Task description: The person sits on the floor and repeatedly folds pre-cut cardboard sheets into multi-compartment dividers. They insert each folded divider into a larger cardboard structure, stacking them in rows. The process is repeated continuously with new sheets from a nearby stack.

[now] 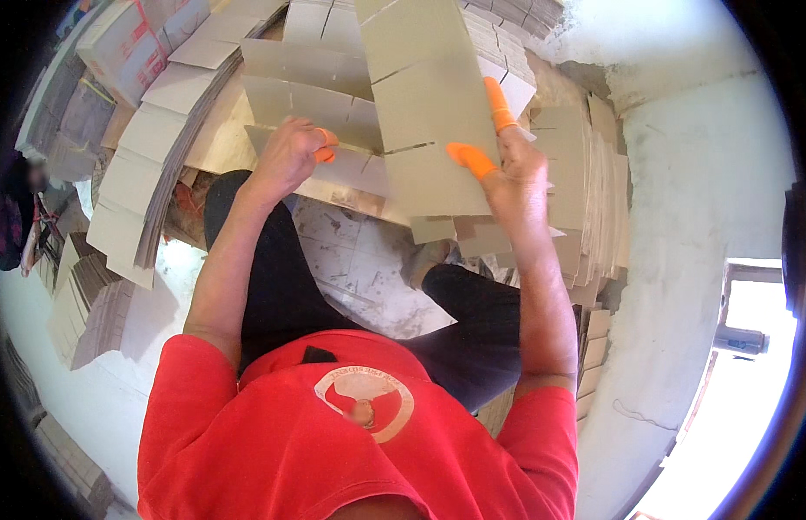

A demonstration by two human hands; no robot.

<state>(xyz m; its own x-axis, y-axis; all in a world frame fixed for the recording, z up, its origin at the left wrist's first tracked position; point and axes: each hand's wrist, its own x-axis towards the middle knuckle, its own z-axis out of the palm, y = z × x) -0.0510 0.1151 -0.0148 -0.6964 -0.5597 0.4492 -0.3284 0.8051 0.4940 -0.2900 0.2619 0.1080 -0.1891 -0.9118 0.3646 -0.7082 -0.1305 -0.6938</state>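
A long slotted cardboard strip (429,95) slants up and away from me, with short cuts across it. My right hand (517,173) grips its right edge near the lower end; orange rubber covers show on the thumb and forefinger. Left of the strip, my left hand (288,160) is closed, its orange-covered fingertips curled in. What it holds, if anything, is hidden. Right behind it stand thinner slotted cardboard pieces (312,102), spaced in rows on a pale wooden bench (355,198).
A long row of stacked cardboard sheets (147,165) curves along the left. More cardboard stacks (563,143) lean by the wall at right. Cartons (125,48) stand at the far left. Below the bench, my legs straddle a stained floor (368,269). A bright opening (732,390) is at lower right.
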